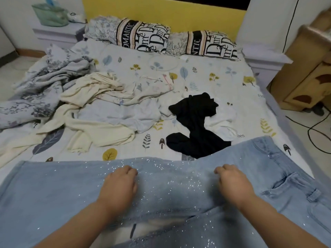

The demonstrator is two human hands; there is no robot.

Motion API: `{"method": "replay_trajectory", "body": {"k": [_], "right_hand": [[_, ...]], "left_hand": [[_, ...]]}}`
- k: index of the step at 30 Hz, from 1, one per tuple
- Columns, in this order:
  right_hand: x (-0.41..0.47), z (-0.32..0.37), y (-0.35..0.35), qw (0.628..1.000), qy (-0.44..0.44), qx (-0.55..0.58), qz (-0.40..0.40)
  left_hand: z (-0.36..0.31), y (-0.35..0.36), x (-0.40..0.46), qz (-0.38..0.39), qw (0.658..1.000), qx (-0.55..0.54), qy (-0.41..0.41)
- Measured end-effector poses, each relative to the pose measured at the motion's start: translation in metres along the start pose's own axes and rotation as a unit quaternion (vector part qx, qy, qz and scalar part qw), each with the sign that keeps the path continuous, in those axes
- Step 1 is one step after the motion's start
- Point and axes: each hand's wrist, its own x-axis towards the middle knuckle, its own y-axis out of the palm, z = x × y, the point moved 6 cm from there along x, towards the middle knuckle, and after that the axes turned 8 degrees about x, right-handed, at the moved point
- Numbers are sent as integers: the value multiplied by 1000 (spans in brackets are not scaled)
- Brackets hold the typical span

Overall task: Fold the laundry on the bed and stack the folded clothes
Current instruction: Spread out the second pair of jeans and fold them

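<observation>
1. Right now both my hands lie on the light blue jeans [59, 187], which are spread across the near edge of the bed [206, 68], waistband and pocket off to my right.
2. My left hand [119, 185] rests knuckles up on the glittery denim, its fingers curled under; I cannot tell whether they pinch any cloth.
3. My right hand [232, 183] sits the same way further right, near the pocket, fingers bent down onto the fabric; again the grip itself is hidden from me.
4. Between my forearms the two legs of the jeans part, and a strip of the leaf-printed sheet shows through.
5. Just beyond the jeans a black garment [195, 126] lies crumpled, its lower end touching the far edge of the denim, with a small white piece [223, 120] partly under it.
6. Further left lies a loose heap: a cream garment [95, 133], a pale blue one [121, 113] and a light printed one [152, 86].
7. A grey floral blanket [41, 86] is bunched at the left edge, and two lettered pillows [143, 35] lean against the yellow headboard [179, 17].
</observation>
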Motion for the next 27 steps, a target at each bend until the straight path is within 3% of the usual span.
{"method": "replay_trajectory", "body": {"k": [5, 17, 23, 27], "right_hand": [[50, -26, 7, 995, -8, -92, 35], [115, -37, 35, 980, -55, -182, 60], [99, -49, 3, 977, -61, -199, -35], [68, -62, -31, 979, -71, -171, -82]], "left_hand": [[-7, 21, 50, 33, 998, 57, -23], [-10, 59, 99, 107, 990, 87, -42], [-6, 23, 76, -12, 999, -21, -27], [-9, -14, 35, -81, 996, -20, -12]]}}
